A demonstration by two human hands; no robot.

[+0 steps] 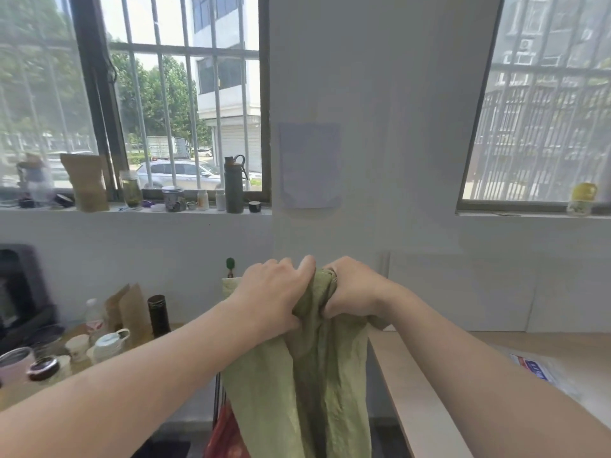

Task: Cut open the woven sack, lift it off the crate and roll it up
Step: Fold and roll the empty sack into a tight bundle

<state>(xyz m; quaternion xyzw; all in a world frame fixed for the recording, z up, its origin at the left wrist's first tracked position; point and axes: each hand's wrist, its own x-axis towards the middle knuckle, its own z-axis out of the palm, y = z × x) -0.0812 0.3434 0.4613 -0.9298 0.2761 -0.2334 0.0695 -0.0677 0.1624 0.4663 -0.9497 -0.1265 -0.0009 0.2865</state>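
Observation:
A pale green woven sack (pixel 307 385) hangs in front of me, bunched at its top and falling in loose folds to the bottom edge of the view. My left hand (pixel 274 292) grips the bunched top from the left. My right hand (pixel 353 289) grips the same bunch from the right, fingers curled into the fabric. The two hands are held up side by side at chest height, nearly touching. Something red (pixel 224 434) shows below the sack at its left side; I cannot tell what it is. No crate or cutting tool is visible.
A light wooden table (pixel 413 391) runs along the right, with a plastic packet (pixel 535 368) on it. At the left a low table (pixel 20 395) carries cups, a teapot (pixel 107 347), a dark bottle (pixel 158 315) and paper bags. The windowsill (pixel 132 209) holds bottles and jars.

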